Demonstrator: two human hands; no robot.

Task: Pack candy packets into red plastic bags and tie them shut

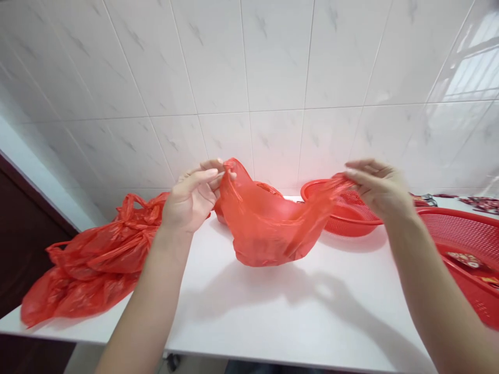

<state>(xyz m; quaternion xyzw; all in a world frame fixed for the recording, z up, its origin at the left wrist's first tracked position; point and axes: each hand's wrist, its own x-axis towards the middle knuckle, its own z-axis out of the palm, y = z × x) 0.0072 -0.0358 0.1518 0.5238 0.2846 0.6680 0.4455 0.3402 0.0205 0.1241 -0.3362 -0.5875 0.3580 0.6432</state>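
Observation:
A thin red plastic bag (273, 234) hangs stretched between my two hands, above the white table. My left hand (195, 197) pinches one handle of the bag at its upper left corner. On the other side, my right hand (376, 187) grips the opposite handle, which is twisted and pulled tight. The bag's mouth sags open between them. Its lower part is bulged and looks darker, but what lies inside cannot be made out. Under it, the bag and my arms cast shadows on the tabletop.
Several knotted red plastic bags (105, 259) are heaped at the left of the white table (249, 322). Behind the held bag stands a red plastic basket (351, 228). A larger red basket (460, 221) with small packets in it is at the right. A tiled wall (273, 62) closes the back.

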